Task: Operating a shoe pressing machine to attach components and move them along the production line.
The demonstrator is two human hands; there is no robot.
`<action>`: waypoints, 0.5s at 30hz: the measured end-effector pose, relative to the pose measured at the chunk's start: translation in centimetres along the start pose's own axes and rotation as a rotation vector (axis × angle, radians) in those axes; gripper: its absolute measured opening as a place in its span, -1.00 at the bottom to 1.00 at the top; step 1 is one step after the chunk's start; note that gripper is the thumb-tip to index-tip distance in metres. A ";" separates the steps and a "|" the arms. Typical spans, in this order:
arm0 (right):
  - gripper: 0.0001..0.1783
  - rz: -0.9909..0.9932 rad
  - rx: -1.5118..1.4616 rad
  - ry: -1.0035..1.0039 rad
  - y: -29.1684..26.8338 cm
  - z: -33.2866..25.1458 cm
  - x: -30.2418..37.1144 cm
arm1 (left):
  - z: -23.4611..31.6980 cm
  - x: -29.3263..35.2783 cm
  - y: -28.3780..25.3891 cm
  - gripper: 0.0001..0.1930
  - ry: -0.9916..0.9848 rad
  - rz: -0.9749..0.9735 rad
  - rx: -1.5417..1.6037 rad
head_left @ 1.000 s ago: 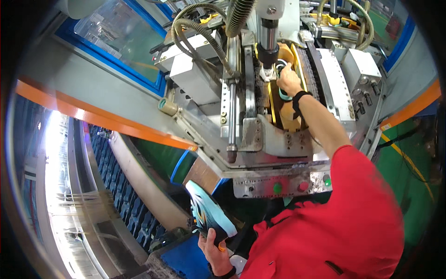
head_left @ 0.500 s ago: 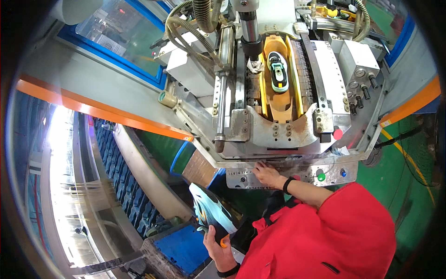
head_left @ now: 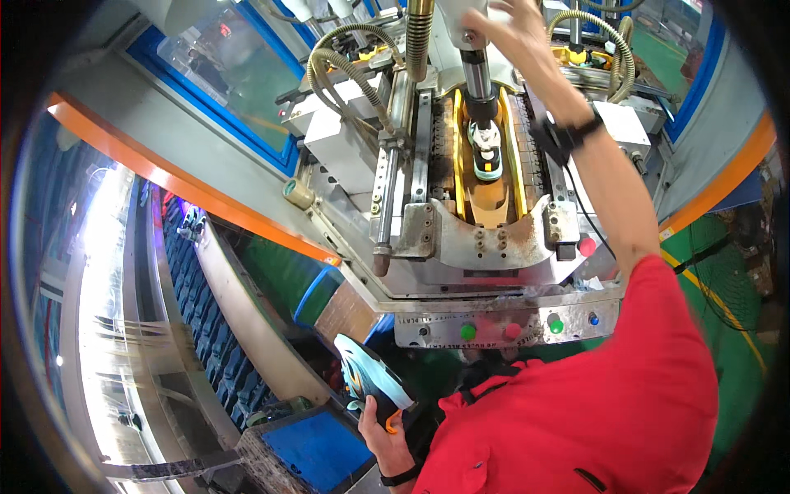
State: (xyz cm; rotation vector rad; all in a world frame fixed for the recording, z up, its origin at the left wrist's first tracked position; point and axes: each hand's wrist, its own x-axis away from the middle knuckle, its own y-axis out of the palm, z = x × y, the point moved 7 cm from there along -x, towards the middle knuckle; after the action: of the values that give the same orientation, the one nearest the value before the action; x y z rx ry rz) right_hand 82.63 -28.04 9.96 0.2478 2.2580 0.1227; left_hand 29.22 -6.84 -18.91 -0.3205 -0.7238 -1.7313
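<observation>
In the head view, my left hand (head_left: 383,436) grasps a light-blue and black running shoe (head_left: 370,375) low in front of me, just as it did half a second ago. My right hand (head_left: 517,31) has left the control panel (head_left: 533,320) and is up by the top of the press; it is blurred and cut by the upper edge, but the fingers look spread, with nothing seen in them. The second shoe (head_left: 487,158) lies in the yellow-walled cradle (head_left: 518,165). The black-ended plunger (head_left: 481,109), beside that shoe before, now stands over its far part; I cannot tell whether they touch.
</observation>
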 end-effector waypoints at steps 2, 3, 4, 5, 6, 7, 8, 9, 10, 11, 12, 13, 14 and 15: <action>-0.51 -0.233 -0.302 -0.027 2.9 0.8 -2.8 | -0.7 0.1 0.0 -0.77 -0.007 -0.024 0.010; -0.55 -0.296 -0.133 0.087 3.8 2.5 -3.0 | -1.1 0.2 0.0 -0.78 -0.010 -0.032 0.018; -0.59 -0.356 0.035 0.200 4.3 4.2 -3.1 | -1.3 0.3 0.0 -0.78 -0.006 -0.035 0.017; -0.59 -0.359 0.026 0.201 4.7 5.4 -3.1 | -1.4 0.5 -0.2 -0.78 0.003 -0.048 0.030; -0.63 -0.308 -0.015 0.245 4.4 6.7 -3.2 | -1.7 0.7 -0.1 -0.79 0.009 -0.069 0.043; -0.65 -0.259 -0.060 0.288 4.1 7.8 -3.4 | -1.8 1.0 -0.2 -0.79 0.015 -0.070 0.046; -0.65 -0.263 -0.074 0.285 4.3 8.1 -3.3 | -2.1 1.3 -0.5 -0.79 0.015 -0.056 0.052; -0.66 -0.305 -0.075 0.296 4.7 8.4 -3.2 | -2.3 1.6 -0.8 -0.79 0.018 -0.039 0.061; -0.66 -0.351 -0.081 0.306 5.6 8.5 -3.1 | -2.1 2.0 -0.8 -0.79 0.037 -0.029 0.076; -0.67 -0.336 0.016 0.311 6.4 9.2 -2.9 | -2.1 2.6 -1.4 -0.80 0.036 0.007 0.086; -0.68 -0.401 0.059 0.342 7.3 7.3 -1.4 | -1.7 3.5 -3.0 -0.80 0.049 0.067 0.106; -0.71 -0.501 0.054 0.247 6.8 9.5 -2.6 | -2.2 4.3 -4.0 -0.81 0.027 0.066 0.093; -0.69 -0.603 0.033 0.135 6.8 12.1 -4.4 | -2.8 4.6 -5.0 -0.82 0.019 0.067 0.097; -0.56 -0.585 0.222 0.297 7.0 12.6 -3.9 | -3.4 4.6 -7.6 -0.81 0.151 0.081 -0.065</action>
State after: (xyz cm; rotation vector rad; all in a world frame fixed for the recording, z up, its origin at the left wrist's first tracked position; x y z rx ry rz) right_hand 95.66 -22.04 5.98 -0.3412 2.5429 -0.4265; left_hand 21.28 -11.44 -21.19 -0.2575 -0.5390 -1.6846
